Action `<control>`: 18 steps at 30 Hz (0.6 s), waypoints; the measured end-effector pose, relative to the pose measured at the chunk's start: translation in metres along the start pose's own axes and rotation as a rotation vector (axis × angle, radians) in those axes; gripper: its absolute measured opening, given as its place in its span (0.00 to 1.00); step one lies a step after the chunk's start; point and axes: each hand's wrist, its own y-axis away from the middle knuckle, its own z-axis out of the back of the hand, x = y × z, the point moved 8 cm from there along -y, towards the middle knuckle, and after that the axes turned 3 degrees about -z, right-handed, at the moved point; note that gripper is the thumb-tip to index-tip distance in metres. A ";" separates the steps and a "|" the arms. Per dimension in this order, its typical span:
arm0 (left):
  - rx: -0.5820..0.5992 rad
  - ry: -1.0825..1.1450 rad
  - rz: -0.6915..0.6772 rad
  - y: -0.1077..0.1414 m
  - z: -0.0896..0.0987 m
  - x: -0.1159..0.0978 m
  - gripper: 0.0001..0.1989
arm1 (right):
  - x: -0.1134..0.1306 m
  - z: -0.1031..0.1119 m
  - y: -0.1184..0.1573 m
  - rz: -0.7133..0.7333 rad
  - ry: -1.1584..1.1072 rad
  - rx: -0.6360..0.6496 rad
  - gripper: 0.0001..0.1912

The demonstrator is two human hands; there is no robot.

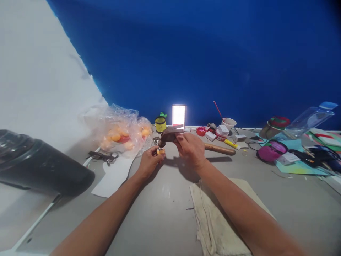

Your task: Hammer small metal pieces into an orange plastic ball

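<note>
A hammer with a dark metal head (pixel 168 136) and a wooden handle (pixel 220 149) is in my right hand (pixel 190 149), gripped close to the head. The handle sticks out to the right. My left hand (pixel 150 160) pinches a small orange piece (pixel 160 151) between its fingertips, above the grey table. The hammer's striking face hangs just over this piece; whether they touch is not clear. A small dark patterned item (pixel 156 140) sits right behind my left fingertips.
Bag of orange balls (pixel 119 133), black scissors (pixel 102 155), white paper (pixel 113 177) and large dark cylinder (pixel 42 163) at left. Yellow tub (pixel 160 124) behind. White cup (pixel 228 123), small boxes (pixel 210 136), pink pouch (pixel 271 151) and clear bottle (pixel 310 119) at right. Beige cloth (pixel 213 220) in front.
</note>
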 end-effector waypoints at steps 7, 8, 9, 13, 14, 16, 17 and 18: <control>-0.009 0.045 0.025 -0.001 -0.001 0.006 0.15 | -0.015 -0.003 -0.007 -0.107 -0.029 0.196 0.11; -0.018 0.097 0.036 -0.002 0.000 0.007 0.16 | -0.023 -0.005 -0.007 -0.156 -0.020 0.242 0.10; -0.028 0.156 0.044 -0.003 0.002 0.008 0.16 | -0.031 -0.009 -0.006 -0.203 -0.012 0.304 0.10; -0.118 0.209 0.024 -0.011 0.022 0.000 0.10 | -0.053 -0.037 0.007 -0.316 -0.010 0.582 0.13; -0.139 0.123 0.014 -0.014 0.029 -0.005 0.12 | -0.055 -0.043 0.010 -0.329 -0.013 0.622 0.12; -0.155 -0.148 -0.033 -0.025 0.039 -0.017 0.11 | -0.056 -0.054 0.014 -0.340 -0.021 0.651 0.12; -0.145 -0.313 -0.077 -0.032 0.041 -0.026 0.09 | -0.056 -0.058 0.015 -0.338 -0.021 0.653 0.13; -0.124 -0.484 -0.132 -0.040 0.040 -0.034 0.07 | -0.054 -0.062 0.016 -0.334 -0.016 0.657 0.13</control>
